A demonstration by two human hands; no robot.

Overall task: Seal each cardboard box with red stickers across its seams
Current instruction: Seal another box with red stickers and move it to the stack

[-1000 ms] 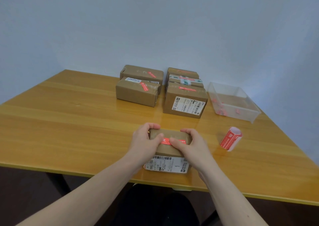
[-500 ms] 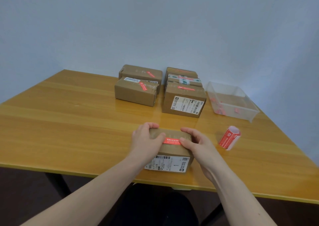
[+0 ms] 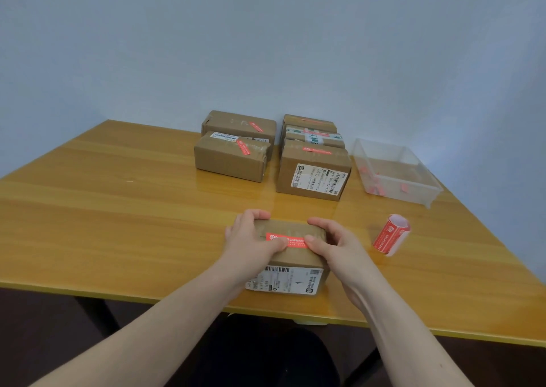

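Box sits at near edge of bench, shipping label facing the person; red sticker lies across its top, apparently over the seam, though the seam itself is hidden under it; left hand wraps the box's left end, fingers curled over the far top edge, thumb pressing the sticker's left part; right hand mirrors it on the right end, thumb on the sticker's right end; so both grips are closed round the box, thumbs doing the pressing.

Step in hand, as I read it: smoothing the sticker down on this box; sticker looks flat already, so the step seems nearly done.

Next move probably calls for: release, shift this box to the sealed group at the back, all of which already show red stickers on top; or, if another seam needs cover, reach for roll lying just right of the right hand; peeling needs a two-finger pinch with the other hand steadying the roll.

Tray far right holds red scraps; can't tell what they are.
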